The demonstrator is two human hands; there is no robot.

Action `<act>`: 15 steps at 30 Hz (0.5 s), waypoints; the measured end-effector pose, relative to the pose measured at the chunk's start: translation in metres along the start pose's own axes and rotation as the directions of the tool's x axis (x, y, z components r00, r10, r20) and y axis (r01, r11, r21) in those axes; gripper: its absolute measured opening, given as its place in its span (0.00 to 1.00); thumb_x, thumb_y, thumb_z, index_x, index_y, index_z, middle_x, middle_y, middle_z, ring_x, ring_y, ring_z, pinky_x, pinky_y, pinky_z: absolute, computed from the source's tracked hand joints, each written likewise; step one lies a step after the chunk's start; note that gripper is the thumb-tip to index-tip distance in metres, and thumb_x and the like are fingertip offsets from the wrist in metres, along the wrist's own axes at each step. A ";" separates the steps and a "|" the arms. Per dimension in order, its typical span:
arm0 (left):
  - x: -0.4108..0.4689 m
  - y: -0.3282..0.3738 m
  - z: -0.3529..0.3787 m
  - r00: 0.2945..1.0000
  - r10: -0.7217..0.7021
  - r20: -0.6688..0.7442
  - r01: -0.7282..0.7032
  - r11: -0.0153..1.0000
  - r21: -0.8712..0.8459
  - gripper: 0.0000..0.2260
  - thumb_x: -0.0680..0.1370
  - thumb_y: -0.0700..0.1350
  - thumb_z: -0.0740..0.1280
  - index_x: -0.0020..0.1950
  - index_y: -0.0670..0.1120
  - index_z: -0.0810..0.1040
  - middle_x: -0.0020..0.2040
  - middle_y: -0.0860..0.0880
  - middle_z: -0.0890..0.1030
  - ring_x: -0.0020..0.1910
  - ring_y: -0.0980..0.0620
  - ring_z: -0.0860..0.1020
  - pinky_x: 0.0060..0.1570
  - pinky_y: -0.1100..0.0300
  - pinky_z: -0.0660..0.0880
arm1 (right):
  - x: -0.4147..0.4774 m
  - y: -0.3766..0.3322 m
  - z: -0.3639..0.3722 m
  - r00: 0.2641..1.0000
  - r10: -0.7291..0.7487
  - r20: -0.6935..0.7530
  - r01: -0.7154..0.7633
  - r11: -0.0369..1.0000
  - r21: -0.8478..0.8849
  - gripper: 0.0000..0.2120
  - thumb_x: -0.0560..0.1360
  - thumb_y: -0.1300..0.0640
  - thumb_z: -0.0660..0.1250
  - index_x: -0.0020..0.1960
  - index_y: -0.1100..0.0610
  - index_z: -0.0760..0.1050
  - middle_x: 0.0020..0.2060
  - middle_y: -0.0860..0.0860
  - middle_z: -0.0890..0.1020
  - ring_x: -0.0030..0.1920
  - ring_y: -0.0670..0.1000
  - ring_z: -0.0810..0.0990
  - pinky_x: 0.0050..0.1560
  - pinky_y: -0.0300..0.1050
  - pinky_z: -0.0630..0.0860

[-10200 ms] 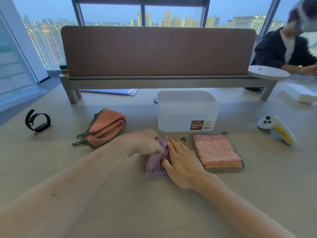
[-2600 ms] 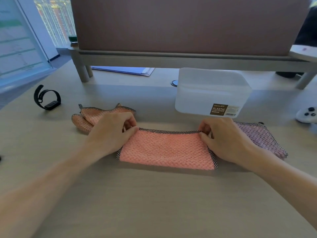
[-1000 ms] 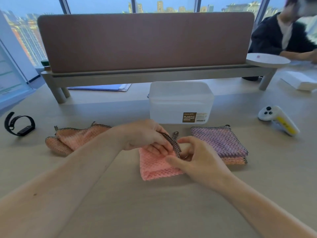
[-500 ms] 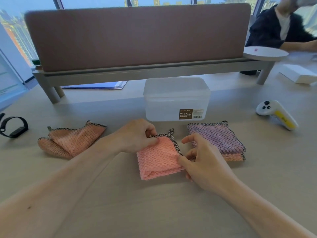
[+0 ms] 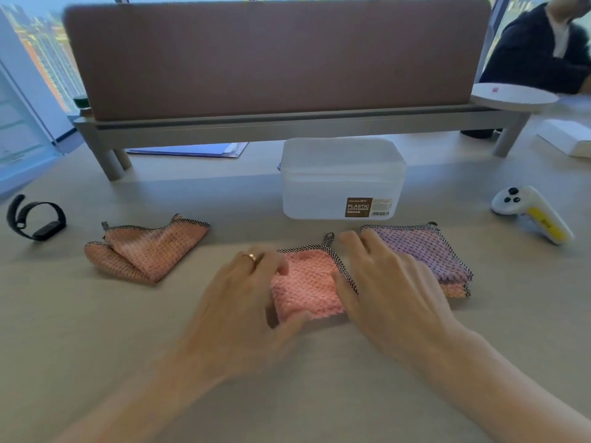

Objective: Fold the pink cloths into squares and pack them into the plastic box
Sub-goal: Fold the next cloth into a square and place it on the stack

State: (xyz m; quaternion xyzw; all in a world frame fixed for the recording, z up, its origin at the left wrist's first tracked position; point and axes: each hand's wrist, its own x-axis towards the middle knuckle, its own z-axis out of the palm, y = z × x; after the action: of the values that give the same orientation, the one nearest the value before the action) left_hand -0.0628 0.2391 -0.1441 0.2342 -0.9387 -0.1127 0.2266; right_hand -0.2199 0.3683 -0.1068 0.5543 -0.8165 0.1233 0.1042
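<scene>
A pink cloth folded into a square lies on the table in front of me. My left hand rests on its left edge with fingers spread. My right hand lies flat on its right edge, also open. Just right of it sits a stack of two folded cloths, purple on top. A crumpled pink cloth lies to the left. The frosted plastic box with its lid on stands behind the cloths.
A black wristband lies far left and a white controller far right. A brown divider on a grey shelf crosses the back, with blue papers under it. Another person's dark sleeve shows at top right.
Both hands have let go of the cloth's corners and now lie flat on the folded square. The view has tilted slightly closer.
</scene>
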 end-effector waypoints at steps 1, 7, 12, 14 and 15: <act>-0.010 0.002 0.004 1.000 0.001 0.001 -0.001 1.000 0.028 0.20 0.70 0.62 0.70 0.54 0.53 0.72 0.51 0.57 0.74 0.51 0.52 0.76 0.50 0.56 0.75 | 0.004 -0.003 0.000 0.997 -0.066 -0.030 0.065 0.998 -0.020 0.13 0.80 0.48 0.61 0.62 0.52 0.70 0.52 0.48 0.77 0.46 0.53 0.82 0.36 0.47 0.79; -0.014 0.007 0.019 0.997 -0.081 -0.018 0.081 0.996 -0.034 0.15 0.73 0.52 0.69 0.55 0.52 0.70 0.51 0.53 0.71 0.48 0.51 0.73 0.47 0.58 0.74 | 0.040 0.000 0.039 0.947 -0.257 0.190 0.257 0.966 0.024 0.19 0.80 0.58 0.64 0.70 0.53 0.70 0.64 0.47 0.76 0.63 0.51 0.77 0.56 0.46 0.78; -0.010 0.019 0.026 0.976 -0.191 -0.101 0.182 0.979 -0.093 0.14 0.72 0.49 0.67 0.55 0.52 0.68 0.51 0.54 0.70 0.47 0.51 0.73 0.45 0.59 0.70 | 0.045 0.002 0.042 0.947 -0.213 0.241 0.216 0.976 0.012 0.25 0.75 0.62 0.67 0.71 0.52 0.69 0.67 0.46 0.75 0.66 0.50 0.76 0.58 0.49 0.80; -0.005 0.023 0.029 0.963 -0.239 -0.120 0.224 0.966 -0.131 0.13 0.72 0.48 0.67 0.54 0.53 0.67 0.51 0.54 0.69 0.47 0.50 0.73 0.44 0.57 0.69 | 0.043 0.003 0.045 0.952 -0.220 0.215 0.225 0.974 0.001 0.25 0.76 0.56 0.69 0.72 0.51 0.68 0.69 0.45 0.74 0.68 0.49 0.75 0.58 0.49 0.79; -0.003 0.024 0.030 0.959 -0.254 -0.122 0.238 0.962 -0.134 0.13 0.72 0.48 0.67 0.53 0.53 0.67 0.50 0.54 0.69 0.47 0.49 0.74 0.44 0.57 0.69 | 0.040 0.004 0.047 0.952 -0.227 0.203 0.231 0.973 0.006 0.26 0.77 0.53 0.68 0.74 0.51 0.67 0.71 0.45 0.73 0.70 0.49 0.73 0.59 0.49 0.79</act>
State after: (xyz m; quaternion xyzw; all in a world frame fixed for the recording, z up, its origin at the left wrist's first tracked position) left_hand -0.0839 0.2649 -0.1640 0.3425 -0.8760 -0.1788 0.2887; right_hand -0.2394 0.3195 -0.1394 0.6539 -0.7542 0.0459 0.0391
